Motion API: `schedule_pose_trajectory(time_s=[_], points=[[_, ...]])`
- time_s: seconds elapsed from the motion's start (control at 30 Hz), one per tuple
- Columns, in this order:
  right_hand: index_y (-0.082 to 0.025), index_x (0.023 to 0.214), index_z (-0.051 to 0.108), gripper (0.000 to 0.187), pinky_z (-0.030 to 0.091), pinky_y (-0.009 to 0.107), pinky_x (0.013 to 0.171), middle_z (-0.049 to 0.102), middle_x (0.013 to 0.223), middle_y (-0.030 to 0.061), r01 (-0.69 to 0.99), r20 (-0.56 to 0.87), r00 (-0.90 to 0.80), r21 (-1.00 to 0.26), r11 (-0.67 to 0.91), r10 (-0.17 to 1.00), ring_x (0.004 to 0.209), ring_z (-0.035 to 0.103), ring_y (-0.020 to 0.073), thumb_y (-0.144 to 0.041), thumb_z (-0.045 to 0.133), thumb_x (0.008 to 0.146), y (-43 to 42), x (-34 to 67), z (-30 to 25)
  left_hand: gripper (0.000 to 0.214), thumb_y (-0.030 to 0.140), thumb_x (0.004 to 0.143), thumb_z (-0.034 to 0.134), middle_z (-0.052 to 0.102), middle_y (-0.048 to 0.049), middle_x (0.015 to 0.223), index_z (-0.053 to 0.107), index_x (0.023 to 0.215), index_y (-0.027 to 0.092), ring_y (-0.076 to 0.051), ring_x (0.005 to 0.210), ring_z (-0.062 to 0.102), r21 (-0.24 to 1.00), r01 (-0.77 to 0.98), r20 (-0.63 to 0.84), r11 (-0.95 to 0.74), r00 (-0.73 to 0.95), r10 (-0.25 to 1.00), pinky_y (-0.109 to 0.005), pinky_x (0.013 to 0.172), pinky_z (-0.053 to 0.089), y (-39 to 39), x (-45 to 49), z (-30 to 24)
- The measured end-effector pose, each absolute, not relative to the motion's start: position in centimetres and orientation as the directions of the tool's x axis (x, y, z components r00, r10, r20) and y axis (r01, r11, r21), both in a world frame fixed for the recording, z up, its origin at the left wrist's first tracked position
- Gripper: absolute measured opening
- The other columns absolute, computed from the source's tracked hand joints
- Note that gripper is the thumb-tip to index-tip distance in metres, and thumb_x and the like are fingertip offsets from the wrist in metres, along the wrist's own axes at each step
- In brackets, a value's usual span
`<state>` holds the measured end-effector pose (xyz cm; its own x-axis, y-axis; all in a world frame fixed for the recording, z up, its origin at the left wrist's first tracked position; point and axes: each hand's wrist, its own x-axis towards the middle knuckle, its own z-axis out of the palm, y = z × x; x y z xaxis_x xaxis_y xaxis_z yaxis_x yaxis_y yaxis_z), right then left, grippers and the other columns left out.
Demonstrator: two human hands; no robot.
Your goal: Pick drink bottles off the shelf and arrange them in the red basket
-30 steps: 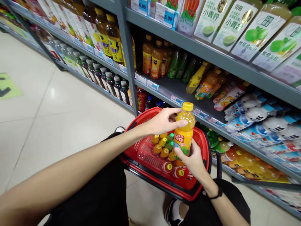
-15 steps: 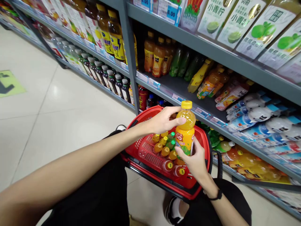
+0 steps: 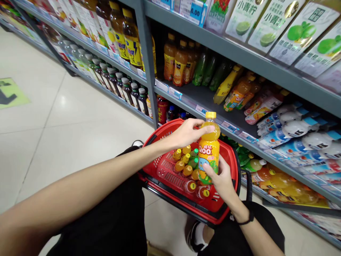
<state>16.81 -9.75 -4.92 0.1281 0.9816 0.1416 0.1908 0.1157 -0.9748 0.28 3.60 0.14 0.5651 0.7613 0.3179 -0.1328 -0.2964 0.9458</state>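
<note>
Grey shelf [image 3: 226, 46] beyond red basket [image 3: 231, 156]. Above basket: left hand [image 3: 186, 134], fingers curled partway round the upper part, and right hand [image 3: 223, 179], fingers wrapping the lower half, hold upright Qoo bottle [image 3: 209, 151]. Capped bottles [image 3: 187, 171] inside basket.

Glossy plastic bottle [image 3: 209, 151], plastic basket [image 3: 231, 160]

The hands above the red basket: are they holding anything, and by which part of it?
Yes, a Qoo bottle: the left hand grips its upper part, below the yellow cap; the right hand grips its lower half.
</note>
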Motion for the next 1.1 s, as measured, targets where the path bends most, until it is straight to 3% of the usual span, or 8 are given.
schedule_pose_trajectory(time_s=[0.07, 0.13, 0.2, 0.4, 0.6, 0.83, 0.93, 1.1], points=[[-0.02, 0.118, 0.066, 0.051, 0.059, 0.029, 0.053, 0.078, 0.101, 0.0083, 0.038, -0.012, 0.059, -0.999, -0.015, 0.998, 0.076, 0.075, 0.0237, -0.054, 0.08, 0.083, -9.9, 16.7, -4.6, 0.051, 0.066, 0.088, 0.067, 0.056, -0.0006, 0.063, 0.068, 0.081, 0.015, -0.011, 0.052, 0.043, 0.982, -0.049, 0.182, -0.184, 0.524, 0.832, -0.027, 0.052, 0.031, 3.7, 0.6, -0.1], [-0.019, 0.122, 0.063, 0.057, 0.043, 0.023, 0.033, 0.078, 0.095, 0.0099, -0.055, -0.161, -0.014, -0.985, -0.161, 0.987, 0.063, 0.072, 0.0229, -0.063, 0.072, 0.087, -10.0, 16.6, -4.3, 0.055, 0.069, 0.087, 0.067, 0.048, 0.0005, 0.056, 0.062, 0.069, 0.018, -0.01, 0.048, 0.038, 0.996, -0.008, 0.085, -0.093, 0.501, 0.861, -0.028, 0.051, 0.025, 3.9, 0.9, -0.4], [-0.017, 0.122, 0.066, 0.061, 0.035, 0.021, 0.028, 0.077, 0.092, 0.0125, -0.116, -0.212, -0.036, -0.97, -0.215, 0.977, 0.065, 0.072, 0.0248, -0.069, 0.061, 0.091, -10.0, 16.7, -3.9, 0.059, 0.072, 0.085, 0.066, 0.046, 0.0001, 0.054, 0.056, 0.061, 0.02, -0.01, 0.048, 0.037, 1.0, 0.002, 0.02, -0.023, 0.476, 0.879, -0.029, 0.052, 0.024, 4.2, 1.0, -0.8], [-0.014, 0.108, 0.076, 0.052, 0.063, 0.04, 0.054, 0.077, 0.09, 0.0157, -0.226, -0.117, -0.032, -0.967, -0.121, 0.993, 0.092, 0.074, 0.0339, -0.056, 0.047, 0.095, -9.7, 17.3, -2.5, 0.058, 0.07, 0.086, 0.064, 0.043, 0.0015, 0.053, 0.051, 0.06, 0.02, -0.01, 0.049, 0.033, 0.994, -0.068, -0.048, 0.088, 0.451, 0.891, -0.028, 0.053, 0.024, 4.8, 0.9, -1.1], [-0.021, 0.128, 0.067, 0.045, 0.066, 0.056, 0.082, 0.075, 0.117, 0.0126, -0.303, -0.02, -0.017, -0.953, -0.024, 1.0, 0.097, 0.075, 0.0316, -0.051, 0.06, 0.095, -9.4, 17.8, -2.7, 0.056, 0.07, 0.086, 0.062, 0.05, -0.0012, 0.056, 0.059, 0.068, 0.017, -0.011, 0.049, 0.04, 0.988, -0.128, -0.031, 0.081, 0.35, 0.936, -0.027, 0.05, 0.025, 6.4, 0.6, -1.0], [-0.026, 0.143, 0.06, 0.058, 0.066, 0.052, 0.088, 0.066, 0.141, 0.0125, -0.124, 0.097, 0.174, -0.985, 0.119, 0.98, 0.111, 0.072, 0.031, -0.054, 0.069, 0.094, -9.3, 18.1, -3.3, 0.052, 0.063, 0.09, 0.053, 0.059, -0.0048, 0.061, 0.061, 0.071, 0.016, -0.013, 0.051, 0.051, 0.997, -0.077, 0.041, -0.012, 0.376, 0.926, -0.027, 0.051, 0.035, 6.9, 0.1, -0.8], [-0.023, 0.142, 0.061, 0.059, 0.067, 0.049, 0.086, 0.065, 0.142, 0.0136, -0.083, 0.132, 0.214, -0.985, 0.153, 0.968, 0.112, 0.072, 0.0313, -0.052, 0.072, 0.092, -9.1, 18.2, -3.4, 0.053, 0.064, 0.09, 0.051, 0.06, -0.0054, 0.06, 0.064, 0.074, 0.015, -0.013, 0.051, 0.05, 0.996, -0.051, 0.088, -0.073, 0.393, 0.915, -0.028, 0.052, 0.036, 6.9, -0.1, -0.8], [-0.022, 0.147, 0.052, 0.071, 0.068, 0.047, 0.085, 0.066, 0.14, 0.0164, 0.142, 0.291, 0.253, -0.955, 0.262, 0.923, 0.111, 0.073, 0.0316, -0.043, 0.08, 0.086, -9.1, 18.1, -3.8, 0.062, 0.071, 0.089, 0.05, 0.06, -0.0063, 0.06, 0.069, 0.079, 0.013, -0.015, 0.053, 0.051, 0.994, -0.08, 0.1, -0.074, 0.4, 0.911, -0.028, 0.052, 0.038, 7.6, 0.1, -1.7]])
